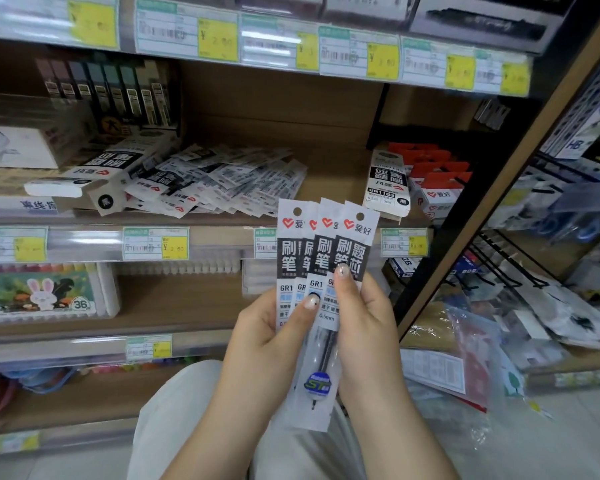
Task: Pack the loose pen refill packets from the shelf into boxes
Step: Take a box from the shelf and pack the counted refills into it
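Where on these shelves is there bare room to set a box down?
Bare wood shows on the shelf between the pile of loose packets and the upright box on the right. On the lower shelf, another bare stretch lies right of the rabbit box. The left end, around the lying boxes, is crowded.

Packet pile [215, 181] sits mid-shelf [333, 174]. Left box [111, 171] is just beside it, right box [388, 181] apart on the right. Held packets [323, 251] are in front, between left hand [274, 327] and right hand [364, 317].
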